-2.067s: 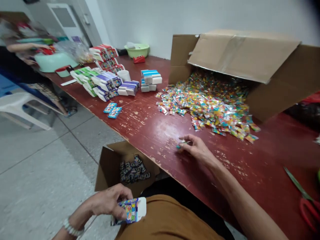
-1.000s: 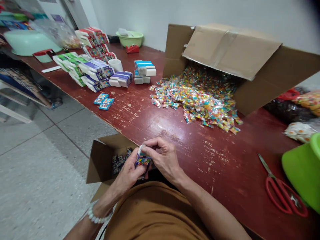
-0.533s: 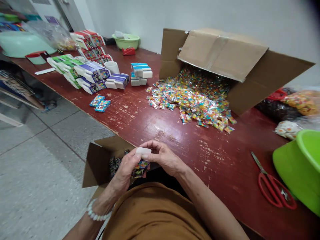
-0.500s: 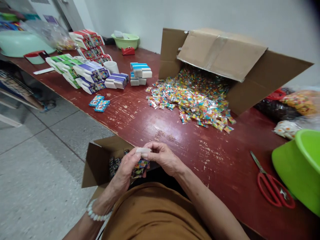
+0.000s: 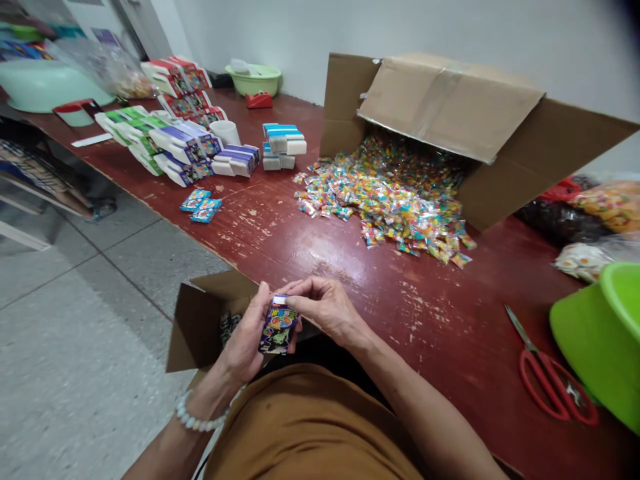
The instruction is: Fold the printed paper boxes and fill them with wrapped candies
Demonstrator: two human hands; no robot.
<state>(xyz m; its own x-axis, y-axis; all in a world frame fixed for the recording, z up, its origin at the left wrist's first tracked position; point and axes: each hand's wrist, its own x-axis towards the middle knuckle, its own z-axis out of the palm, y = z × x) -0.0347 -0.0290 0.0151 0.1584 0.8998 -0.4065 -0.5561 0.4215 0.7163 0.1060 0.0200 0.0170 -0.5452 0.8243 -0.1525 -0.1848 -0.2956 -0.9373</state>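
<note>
A small, dark printed candy box (image 5: 279, 328) with a purple edge is held upright in front of my body. My left hand (image 5: 245, 339) wraps round it from the left, thumb along its side and fingers behind. At its top, the thumb and fingers of my right hand (image 5: 327, 312) pinch the white flap (image 5: 280, 301). Just below and left stands an open carton (image 5: 193, 327) with dark small packs inside, partly hidden by my left hand. Across the table lies a heap of wrapped candies (image 5: 385, 200), spilling from a large cardboard box (image 5: 445, 100).
Red-handled scissors (image 5: 555, 387) lie at the right beside a green basin (image 5: 595, 327). Flat purple boxes (image 5: 185, 150), green boxes (image 5: 133, 130) and blue boxes (image 5: 283, 143) are stacked at the left. Two small blue packs (image 5: 206, 211) lie near the table's left edge.
The white flap at the box's top has folded down and shows smaller. The box's printed front is now more exposed, as my left thumb has moved off to its side.
</note>
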